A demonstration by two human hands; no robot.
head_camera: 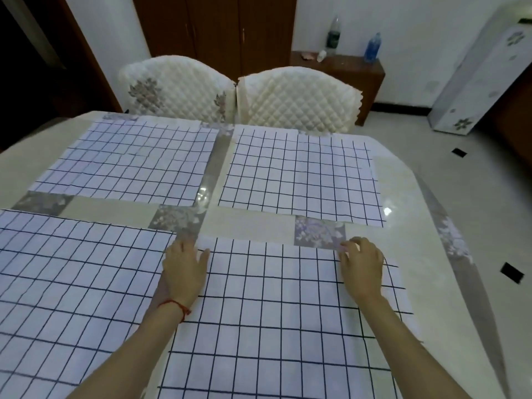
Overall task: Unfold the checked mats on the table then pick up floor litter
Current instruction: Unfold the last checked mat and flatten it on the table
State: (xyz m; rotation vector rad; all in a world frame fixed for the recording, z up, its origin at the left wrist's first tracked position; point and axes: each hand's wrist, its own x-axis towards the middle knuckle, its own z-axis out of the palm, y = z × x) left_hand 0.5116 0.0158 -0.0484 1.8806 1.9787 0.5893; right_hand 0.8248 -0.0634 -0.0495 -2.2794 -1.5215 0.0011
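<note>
White checked cloth covers most of the surface (408,197): four mats lie spread flat. Taking the near right mat (273,312) as the landmark, a second mat (77,283) lies just left of it, a third (299,174) beyond it, and a fourth (129,162) beyond and to the left. The left hand (184,269) rests flat on the landmark mat's far left corner, its grip released, fingers straight. The right hand (362,266) is at the far right corner, fingertips curled and seemingly pinching the mat's edge. By the look of it, the unfolding is nearly finished, with only this last mat being smoothed into place. Litter pickup appears not yet started: two dark scraps (511,272) (459,152) lie on the floor to the right of the landmark mat, one near and one farther away.
</note>
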